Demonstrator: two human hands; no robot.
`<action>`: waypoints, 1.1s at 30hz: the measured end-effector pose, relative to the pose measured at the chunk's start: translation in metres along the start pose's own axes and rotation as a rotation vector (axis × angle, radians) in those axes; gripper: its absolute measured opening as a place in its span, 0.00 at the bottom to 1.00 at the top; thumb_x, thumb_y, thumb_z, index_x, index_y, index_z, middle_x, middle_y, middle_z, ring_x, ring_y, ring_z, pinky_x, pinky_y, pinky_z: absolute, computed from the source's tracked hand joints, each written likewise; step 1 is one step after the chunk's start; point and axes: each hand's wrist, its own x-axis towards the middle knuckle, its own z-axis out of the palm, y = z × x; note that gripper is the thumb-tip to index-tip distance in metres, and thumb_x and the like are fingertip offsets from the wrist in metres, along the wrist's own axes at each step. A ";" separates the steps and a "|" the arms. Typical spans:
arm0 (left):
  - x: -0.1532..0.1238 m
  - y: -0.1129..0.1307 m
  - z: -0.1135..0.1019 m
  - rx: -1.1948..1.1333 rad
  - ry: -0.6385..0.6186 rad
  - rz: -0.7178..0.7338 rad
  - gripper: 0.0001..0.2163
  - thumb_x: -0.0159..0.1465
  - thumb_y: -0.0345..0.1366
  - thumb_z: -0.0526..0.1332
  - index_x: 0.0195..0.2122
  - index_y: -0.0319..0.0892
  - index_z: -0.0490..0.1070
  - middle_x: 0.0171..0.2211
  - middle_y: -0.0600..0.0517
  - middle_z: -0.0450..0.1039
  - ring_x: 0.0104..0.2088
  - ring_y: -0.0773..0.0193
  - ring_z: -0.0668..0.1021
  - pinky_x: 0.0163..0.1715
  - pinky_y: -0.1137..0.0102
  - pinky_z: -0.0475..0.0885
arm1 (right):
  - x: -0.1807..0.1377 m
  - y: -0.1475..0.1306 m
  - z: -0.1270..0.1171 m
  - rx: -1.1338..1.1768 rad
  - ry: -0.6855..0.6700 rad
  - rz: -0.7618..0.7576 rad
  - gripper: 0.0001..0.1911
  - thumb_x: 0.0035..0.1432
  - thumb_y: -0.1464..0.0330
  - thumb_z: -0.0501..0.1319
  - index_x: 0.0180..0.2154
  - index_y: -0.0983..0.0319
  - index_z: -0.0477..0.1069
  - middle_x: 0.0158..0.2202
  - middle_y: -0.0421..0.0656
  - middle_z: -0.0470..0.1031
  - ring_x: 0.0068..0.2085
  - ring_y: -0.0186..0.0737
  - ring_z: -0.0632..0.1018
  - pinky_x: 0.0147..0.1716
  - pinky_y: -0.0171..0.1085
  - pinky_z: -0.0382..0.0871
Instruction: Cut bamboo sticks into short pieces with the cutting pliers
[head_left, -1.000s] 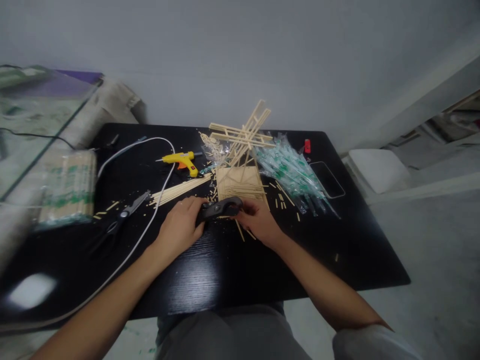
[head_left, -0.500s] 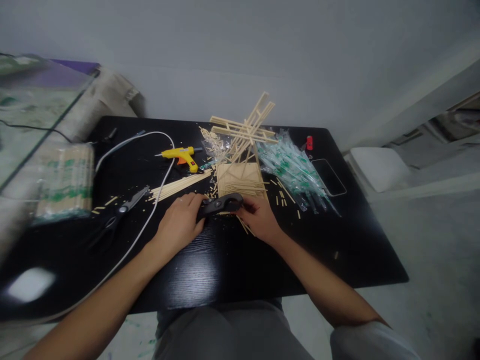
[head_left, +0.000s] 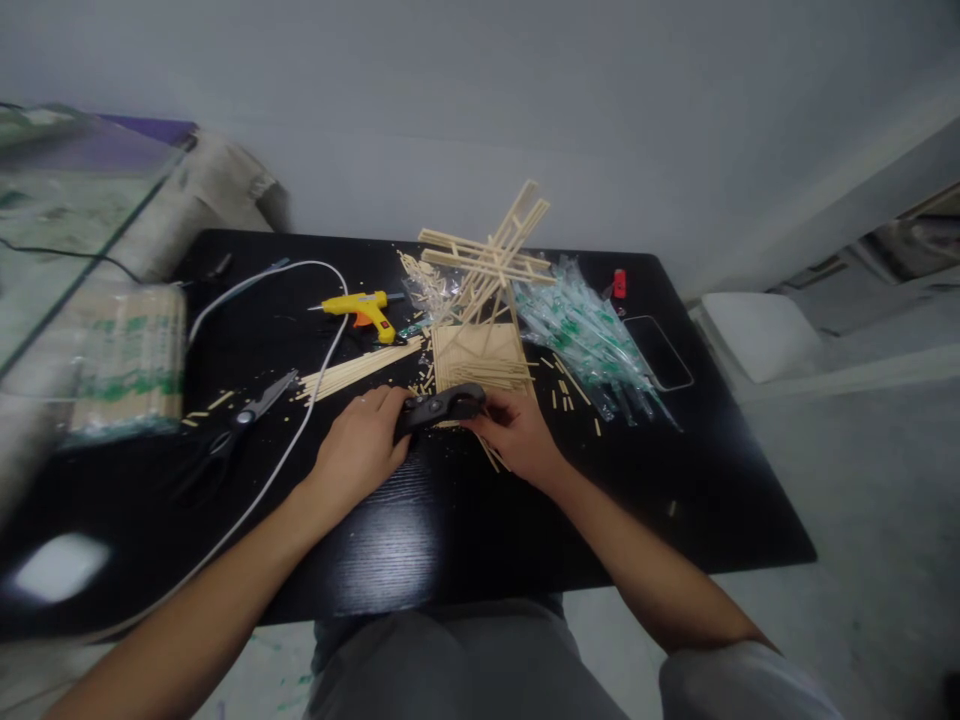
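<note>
My left hand (head_left: 364, 435) is closed around the handle of a black hand cutter (head_left: 435, 410), whose rounded jaw points right. At that jaw, my right hand (head_left: 520, 435) has its thumb and fingers pinched together; what they hold is hidden. Just beyond the hands lies a flat base of wooden sticks (head_left: 480, 343), with loose sticks (head_left: 491, 375) across its near part. A windmill-like frame of wooden sticks (head_left: 496, 262) rises above the base. More thin sticks (head_left: 489, 455) poke out below my right hand.
On the black table (head_left: 495, 540) are a yellow glue gun (head_left: 367, 312), a stick bundle (head_left: 360, 370), scissors (head_left: 240, 425) and a white cable (head_left: 296, 440). Right of the base lie plastic wrappers (head_left: 589, 335), a phone (head_left: 658, 352) and a red object (head_left: 619, 284). Packed sticks (head_left: 129, 360) stand left.
My right fingers have shifted very slightly at the cutter's jaw. Everything else stays in place, apart from a tiny shift of the camera.
</note>
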 end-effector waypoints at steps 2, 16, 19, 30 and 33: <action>0.000 0.001 0.000 0.005 -0.016 -0.008 0.14 0.65 0.30 0.57 0.52 0.37 0.70 0.47 0.40 0.75 0.46 0.46 0.78 0.48 0.55 0.74 | 0.000 0.001 0.000 0.003 0.003 0.008 0.08 0.56 0.63 0.70 0.33 0.61 0.80 0.28 0.37 0.75 0.32 0.38 0.73 0.35 0.37 0.68; 0.000 0.004 0.001 0.019 -0.043 -0.015 0.10 0.67 0.31 0.56 0.48 0.38 0.68 0.44 0.42 0.75 0.44 0.48 0.79 0.46 0.58 0.74 | 0.000 0.003 0.000 -0.011 0.025 0.014 0.12 0.56 0.59 0.71 0.31 0.61 0.78 0.29 0.39 0.76 0.33 0.40 0.74 0.38 0.39 0.68; 0.000 0.004 0.002 0.028 -0.027 0.002 0.10 0.66 0.31 0.57 0.48 0.39 0.68 0.44 0.42 0.75 0.44 0.48 0.79 0.46 0.58 0.73 | 0.000 0.005 -0.001 -0.016 0.019 -0.003 0.11 0.56 0.59 0.70 0.32 0.60 0.79 0.30 0.39 0.76 0.34 0.41 0.75 0.38 0.39 0.69; -0.001 0.005 -0.002 0.059 -0.134 -0.087 0.04 0.68 0.34 0.56 0.42 0.43 0.68 0.40 0.46 0.78 0.38 0.51 0.81 0.34 0.64 0.71 | -0.001 0.001 -0.001 -0.045 -0.014 0.004 0.07 0.57 0.63 0.69 0.33 0.61 0.79 0.29 0.38 0.76 0.34 0.39 0.75 0.37 0.37 0.69; -0.001 0.006 -0.003 0.057 -0.096 -0.055 0.07 0.67 0.34 0.56 0.45 0.41 0.68 0.42 0.44 0.78 0.42 0.50 0.81 0.39 0.63 0.72 | 0.000 0.000 -0.001 -0.020 -0.013 -0.011 0.08 0.57 0.62 0.69 0.34 0.61 0.79 0.31 0.39 0.77 0.35 0.40 0.75 0.38 0.37 0.70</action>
